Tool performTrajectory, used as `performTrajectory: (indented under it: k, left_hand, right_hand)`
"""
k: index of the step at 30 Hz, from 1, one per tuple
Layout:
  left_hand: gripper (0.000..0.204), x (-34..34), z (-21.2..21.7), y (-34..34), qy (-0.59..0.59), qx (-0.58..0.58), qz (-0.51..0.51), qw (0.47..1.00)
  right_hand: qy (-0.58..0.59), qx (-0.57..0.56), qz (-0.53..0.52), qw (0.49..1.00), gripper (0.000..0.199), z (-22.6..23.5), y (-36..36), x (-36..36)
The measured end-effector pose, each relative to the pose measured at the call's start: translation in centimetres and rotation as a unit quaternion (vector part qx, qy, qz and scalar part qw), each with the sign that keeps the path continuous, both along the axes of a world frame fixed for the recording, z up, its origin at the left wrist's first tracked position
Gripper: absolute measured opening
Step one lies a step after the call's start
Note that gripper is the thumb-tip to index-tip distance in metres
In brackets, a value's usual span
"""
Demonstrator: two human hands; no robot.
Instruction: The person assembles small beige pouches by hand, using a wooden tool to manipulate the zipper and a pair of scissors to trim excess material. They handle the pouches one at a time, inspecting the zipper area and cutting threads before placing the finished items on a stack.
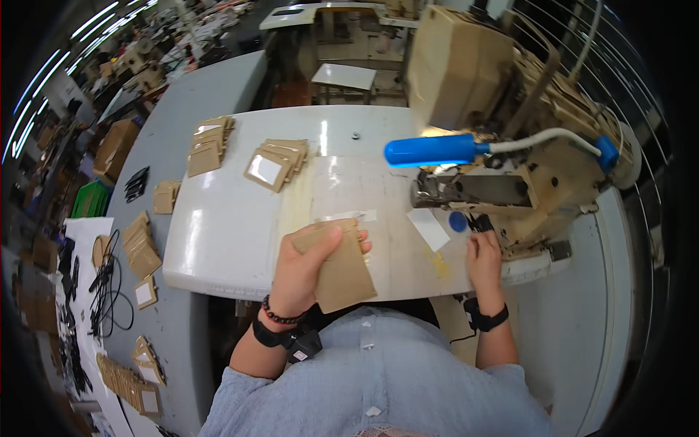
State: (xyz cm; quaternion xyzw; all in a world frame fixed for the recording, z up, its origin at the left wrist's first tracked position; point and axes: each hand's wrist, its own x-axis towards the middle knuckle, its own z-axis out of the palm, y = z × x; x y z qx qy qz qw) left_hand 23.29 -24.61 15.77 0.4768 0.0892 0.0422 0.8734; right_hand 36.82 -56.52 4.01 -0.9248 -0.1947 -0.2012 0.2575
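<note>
left fingers [325,247] grip a tan pouch [344,280], right fingers [489,242], hold unclear, by black pieces [480,223]; tan piles [275,162] sit stacked, this one's loose!

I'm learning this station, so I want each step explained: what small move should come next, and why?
Perhaps lift one of the small black pieces with the right grip. Its fingers are right by them, next to the blue disc, and the left grip holds the flat tan piece. Whether the right already pinches one is unclear.
</note>
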Motion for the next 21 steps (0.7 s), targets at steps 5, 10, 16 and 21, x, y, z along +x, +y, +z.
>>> performTrajectory:
  k: [5, 10, 16, 21]
  left_hand:
    - [0.036, -0.2, -0.6, 0.0, 0.015, 0.049, 0.002, 0.999]
    - [0.035, -0.4, -1.2, 0.3, 0.034, 0.055, -0.028, 0.998]
    - [0.033, -0.8, -1.9, 1.1, 0.044, 0.046, -0.037, 0.997]
    - [0.032, -1.0, -2.1, 1.2, 0.044, 0.044, -0.046, 0.997]
  right_hand:
    - [0.024, 0.077, -0.020, 0.996, 0.009, 0.4, 1.1, -0.5]
    - [0.018, 0.002, -0.054, 0.998, 0.015, 1.1, 0.7, -0.2]
    - [0.126, -0.169, -0.196, 0.958, 0.012, 1.7, 0.9, -0.8]
    - [0.072, -0.211, -0.187, 0.957, 0.011, 1.0, 1.3, -1.5]
